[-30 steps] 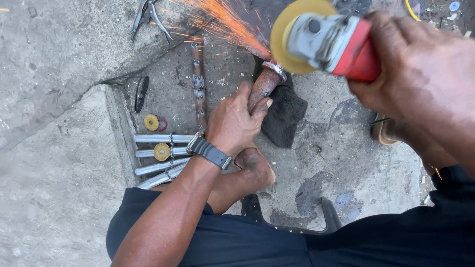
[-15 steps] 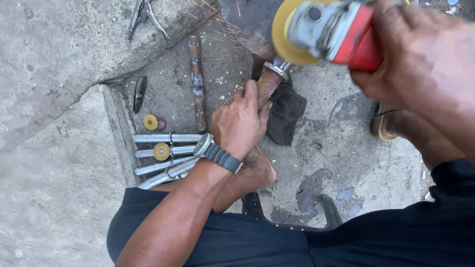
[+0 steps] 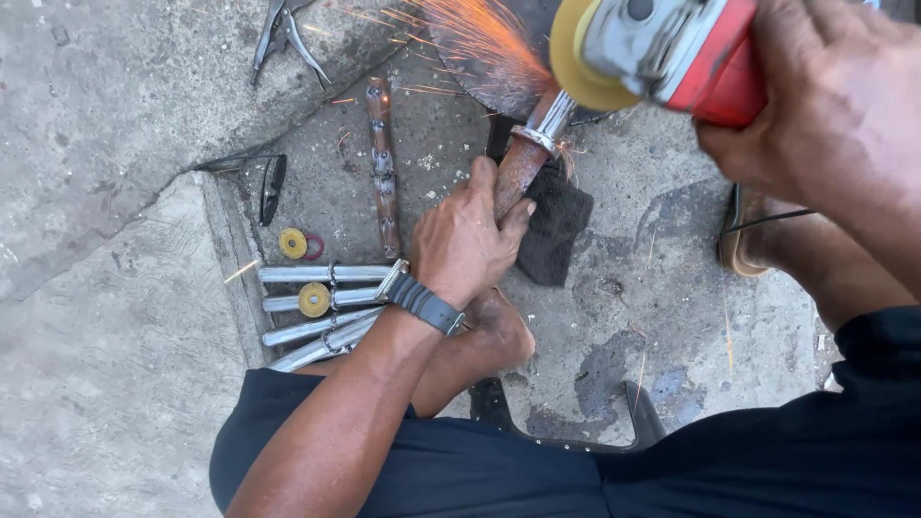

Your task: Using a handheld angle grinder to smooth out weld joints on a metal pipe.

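steel tubes [image 3: 317, 302] lie on concrete floor [image 3: 106, 317] at 9 o'clock | left hand [image 3: 465, 245] clamps rusty pipe [image 3: 523, 163] over dark cloth [image 3: 556, 225], centre | right hand [image 3: 835, 105] grips angle grinder [image 3: 662, 43] at 1 o'clock, sparks [image 3: 480, 29] flying | judgement: brace pipe firmly, keep fingers behind disc, light pressure

Bare forearms, a dark wristwatch [image 3: 422, 302] on the left wrist, dark clothing [image 3: 537, 470], and a sandal [image 3: 739, 240].

Outdoor metalwork spot: grinder [image 3: 662, 48], sparks [image 3: 470, 34]
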